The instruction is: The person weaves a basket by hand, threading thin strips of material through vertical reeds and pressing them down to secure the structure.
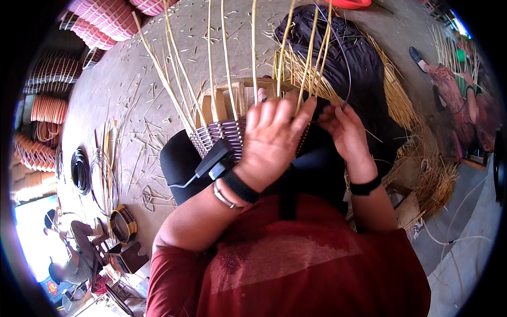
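A half-woven basket (219,133) rests in my lap, its lower wall in dark purple weave. Long pale upright stakes (224,58) rise from it, and a wooden form (237,95) shows inside. My left hand (272,134) lies against the near side of the weave, fingers stretched out and apart, reaching up to the bases of the stakes. To the right of the basket, my right hand (349,134) pinches a thin dark weaving strand (349,68), which arcs up and away toward the far edge. The part of the weave behind my left hand is hidden.
Bundled straw-coloured rods (396,90) lie at the right, partly under a dark cloth (330,47). Stacked baskets (47,108) line the left side. Coiled dark strands (80,171) and scattered offcuts lie on the floor. Other people (459,98) sit at right and lower left.
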Motion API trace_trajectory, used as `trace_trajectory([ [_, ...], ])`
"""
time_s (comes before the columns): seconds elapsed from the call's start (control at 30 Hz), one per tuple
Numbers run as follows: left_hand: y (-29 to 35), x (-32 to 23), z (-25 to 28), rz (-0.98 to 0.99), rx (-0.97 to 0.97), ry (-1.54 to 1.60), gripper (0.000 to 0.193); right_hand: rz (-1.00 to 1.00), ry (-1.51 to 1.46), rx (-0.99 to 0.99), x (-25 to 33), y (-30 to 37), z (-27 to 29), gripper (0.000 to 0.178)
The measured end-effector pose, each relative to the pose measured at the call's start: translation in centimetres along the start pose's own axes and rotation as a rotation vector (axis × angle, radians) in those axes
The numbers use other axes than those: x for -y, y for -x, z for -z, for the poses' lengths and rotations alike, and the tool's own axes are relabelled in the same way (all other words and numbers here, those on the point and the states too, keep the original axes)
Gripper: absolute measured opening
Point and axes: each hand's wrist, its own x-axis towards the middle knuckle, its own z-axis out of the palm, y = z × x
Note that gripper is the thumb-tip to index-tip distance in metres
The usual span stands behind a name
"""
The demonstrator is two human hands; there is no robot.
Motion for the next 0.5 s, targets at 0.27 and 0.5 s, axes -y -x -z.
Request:
trace_trajectory([
  [0.27, -1.3, -0.8, -3.0, -0.064, 0.165, -0.198, 0.019, 1.150, 1.033, 0.067, -0.7, -11.1, -6.3, 0.058],
  [0.5, -1.1, 0.3, -3.4, -0.070, 0.076, -0.066, 0.024, 0.059, -0.122, -0.124, 1.4, -1.2, -2.8, 0.035],
])
